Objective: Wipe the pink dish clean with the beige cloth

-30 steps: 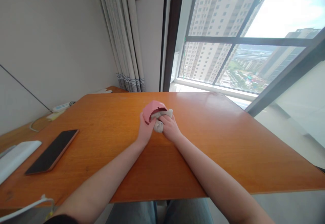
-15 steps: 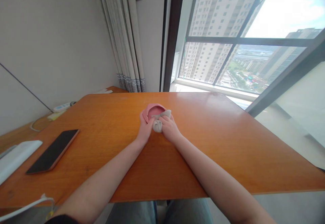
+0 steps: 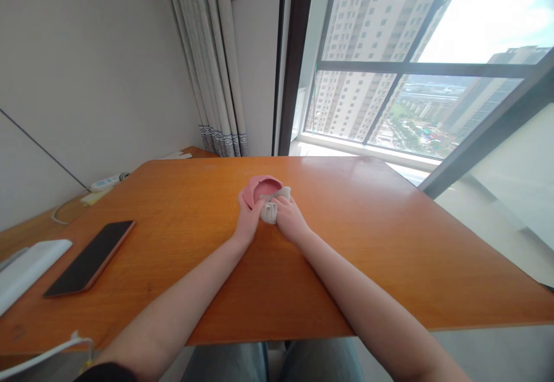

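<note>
A pink bowl-like item (image 3: pixel 256 184) with a hollow, rounded inside stands tilted toward me over the middle of the wooden table (image 3: pixel 182 197). My left hand (image 3: pixel 248 214) is closed on its left edge, with the thumb at the near rim. Bunched in my right hand (image 3: pixel 289 213) is a light grey cloth (image 3: pixel 269 213), pressed against the near right part of the pink item. One end of the cloth hangs below the fingers and another pokes out above them. The right fingertips are partly hidden in the cloth.
A dark phone or tablet (image 3: pixel 93 258) lies at the left, beside a white object (image 3: pixel 32 269). A white cable (image 3: pixel 52 352) crosses the near left corner. Farther back are a power strip (image 3: pixel 106 182) and a curtain (image 3: pixel 216 70). A large window rises behind the table's right side.
The hanging end of the grey cloth has shifted slightly and changed its folds. Both hands keep almost the same place and grip.
</note>
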A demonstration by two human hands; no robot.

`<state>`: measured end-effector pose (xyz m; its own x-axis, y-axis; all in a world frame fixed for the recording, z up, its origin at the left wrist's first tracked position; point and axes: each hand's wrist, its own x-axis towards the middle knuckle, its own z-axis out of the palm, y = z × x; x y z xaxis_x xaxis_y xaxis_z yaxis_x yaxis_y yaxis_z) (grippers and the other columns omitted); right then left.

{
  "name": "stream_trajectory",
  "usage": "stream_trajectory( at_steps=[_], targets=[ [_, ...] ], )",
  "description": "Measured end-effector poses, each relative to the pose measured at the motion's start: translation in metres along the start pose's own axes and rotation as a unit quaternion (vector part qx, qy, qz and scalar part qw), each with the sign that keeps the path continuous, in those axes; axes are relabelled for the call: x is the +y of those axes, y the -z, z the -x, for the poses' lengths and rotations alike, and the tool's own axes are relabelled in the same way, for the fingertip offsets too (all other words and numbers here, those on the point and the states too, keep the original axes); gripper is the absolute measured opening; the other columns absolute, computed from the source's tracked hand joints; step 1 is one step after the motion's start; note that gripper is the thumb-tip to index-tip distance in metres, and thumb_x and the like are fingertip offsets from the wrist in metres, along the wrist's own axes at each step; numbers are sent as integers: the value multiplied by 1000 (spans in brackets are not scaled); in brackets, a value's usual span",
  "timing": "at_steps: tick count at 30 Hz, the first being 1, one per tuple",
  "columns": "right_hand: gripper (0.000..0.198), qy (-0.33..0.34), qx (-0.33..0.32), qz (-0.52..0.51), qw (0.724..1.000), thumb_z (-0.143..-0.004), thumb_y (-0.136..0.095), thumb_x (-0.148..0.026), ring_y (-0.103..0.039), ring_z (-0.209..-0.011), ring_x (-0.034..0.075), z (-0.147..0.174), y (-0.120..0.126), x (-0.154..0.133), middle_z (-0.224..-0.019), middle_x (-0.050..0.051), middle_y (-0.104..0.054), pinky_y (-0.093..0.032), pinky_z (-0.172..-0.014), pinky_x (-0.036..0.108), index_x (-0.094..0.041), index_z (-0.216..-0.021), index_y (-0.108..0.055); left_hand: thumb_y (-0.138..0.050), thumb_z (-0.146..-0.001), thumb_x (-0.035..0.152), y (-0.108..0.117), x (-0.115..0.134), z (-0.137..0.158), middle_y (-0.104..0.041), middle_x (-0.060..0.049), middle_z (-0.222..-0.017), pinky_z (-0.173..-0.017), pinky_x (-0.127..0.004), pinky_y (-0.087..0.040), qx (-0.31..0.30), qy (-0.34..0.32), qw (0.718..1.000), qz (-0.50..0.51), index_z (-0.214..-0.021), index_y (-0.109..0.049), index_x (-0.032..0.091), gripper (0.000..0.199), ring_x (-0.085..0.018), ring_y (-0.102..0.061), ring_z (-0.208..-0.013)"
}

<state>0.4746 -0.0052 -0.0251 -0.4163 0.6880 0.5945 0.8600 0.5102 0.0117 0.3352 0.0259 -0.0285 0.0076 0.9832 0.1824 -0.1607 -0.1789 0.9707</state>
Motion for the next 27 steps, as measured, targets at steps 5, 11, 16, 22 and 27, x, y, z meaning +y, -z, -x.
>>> stream_trajectory(
  at_steps=[5,11,16,22,27],
  targets=[
    [11,28,-44,-3,999,-79,-63,-21,-49,-92,21,-2,12,3,-95,6,-64,-36,-84,37,-19,-90,-67,-61,-72,26,19,13,-28,-59,-6,-105,-73,-30,-51,-97,80,988,-93,-104,-55,19,34,-20,-59,-91],
    [15,-36,-65,-1,997,-84,-58,-21,-51,-90,22,1,7,7,-89,7,-65,-37,-86,39,-20,-95,-69,-69,-72,36,2,5,-6,-57,-6,-123,-71,-30,-53,-111,149,981,63,-132,-37,31,68,-18,-61,-94],
    [19,-8,-66,-34,997,-80,-62,-21,-50,-95,23,-1,19,2,-97,7,-65,-38,-89,39,-18,-98,-66,-60,-72,27,5,6,-19,-65,-6,-106,-77,-31,-52,-123,94,987,40,-116,-57,20,45,-20,-61,-94],
    [18,8,-78,-55,995,-76,-64,-17,-50,-93,22,-3,22,4,-93,6,-65,-41,-83,36,-19,-94,-65,-66,-71,33,16,14,-27,-64,-8,-111,-83,-34,-51,-118,77,989,41,-114,-59,20,45,-23,-60,-102],
    [15,-8,-34,-71,997,-80,-57,-17,-52,-98,24,-1,16,-2,-95,9,-64,-42,-88,41,-20,-92,-66,-68,-72,35,2,9,-3,-63,-4,-109,-74,-29,-53,-69,130,981,129,-118,-49,25,50,-16,-63,-91]
  ],
)
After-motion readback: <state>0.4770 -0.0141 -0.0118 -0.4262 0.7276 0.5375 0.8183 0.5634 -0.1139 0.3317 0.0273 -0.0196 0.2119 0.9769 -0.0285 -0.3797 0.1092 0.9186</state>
